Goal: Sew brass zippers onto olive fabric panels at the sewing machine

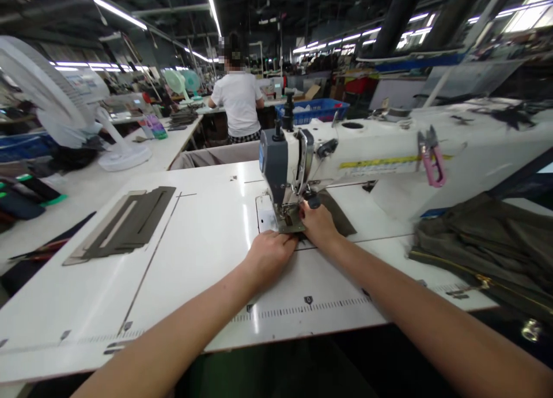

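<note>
An olive-green fabric piece (339,211) lies on the sewing machine bed, its front part under the presser foot of the white and grey sewing machine (274,162). My left hand (270,257) is at the fabric's front edge, fingers closed together on it, just left of the needle area. Close to the right side of the presser foot, my right hand (318,222) pinches the same cloth. Its fingertips are partly hidden by the machine head's parts.
Flat olive fabric pieces (133,222) lie stacked on the left of the white table (207,242). A dark garment with a zipper (479,242) is heaped at right. Pink-handled snips (432,159) rest against the machine arm. A white fan (125,156) stands left; a person (239,104) works ahead.
</note>
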Tool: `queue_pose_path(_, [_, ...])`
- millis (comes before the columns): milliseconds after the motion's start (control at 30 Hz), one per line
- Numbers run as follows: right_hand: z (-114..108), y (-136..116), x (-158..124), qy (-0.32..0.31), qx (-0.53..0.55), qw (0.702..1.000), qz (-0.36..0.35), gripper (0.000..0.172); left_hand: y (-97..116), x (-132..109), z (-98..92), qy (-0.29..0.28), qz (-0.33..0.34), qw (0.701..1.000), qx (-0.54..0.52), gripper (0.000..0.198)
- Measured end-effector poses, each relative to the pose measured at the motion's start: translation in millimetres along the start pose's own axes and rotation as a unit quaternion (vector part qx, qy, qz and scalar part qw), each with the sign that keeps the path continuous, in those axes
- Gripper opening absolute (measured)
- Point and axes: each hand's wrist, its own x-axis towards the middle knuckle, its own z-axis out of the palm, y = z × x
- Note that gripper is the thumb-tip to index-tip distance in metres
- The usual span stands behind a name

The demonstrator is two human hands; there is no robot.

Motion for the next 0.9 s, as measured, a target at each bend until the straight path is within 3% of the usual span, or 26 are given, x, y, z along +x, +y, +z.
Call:
queue_pose_path(100, [-9.4, 3.0, -23.6, 0.029, 0.034, 0.998, -0.041, 0.015, 5.4, -16.0, -9.3, 0.031, -0.028, 0.999, -0.031, 0.02])
queue_pose_path(200, [-10.2, 8.1, -47.2, 0.071, 0.107, 0.981, -0.147, 0.016, 3.9, -23.2, -10.0, 0.054, -0.111, 0.992, -0.031, 0.024])
queue_pose_path(333, [-6.4, 10.1, -59.8, 0.054, 0.123, 0.961, -0.241, 0.024, -4.8, -18.8, 0.6, 0.033, -0.07, 0.996, -0.045, 0.025])
queue_pose_path(467, [-7.7, 7.6, -56.3, 0.054, 0.101, 0.963, -0.243, 0.024, -9.5, -13.2, 6.1, 0.034, -0.013, 0.999, -0.033, 0.024])
queue_pose_path(633, [-11.5, 6.1, -50.6, 0.04, 0.074, 0.965, -0.247, 0.021, -10.9, -6.1, -2.3, 0.018, 0.045, 0.999, 0.011, 0.026])
queue_pose_path(900, [-13.0, 8.2, -44.7, 0.021, 0.073, 0.965, -0.249, 0.024, -14.3, 1.0, -5.3, -0.012, 0.052, 0.998, 0.041, 0.03])
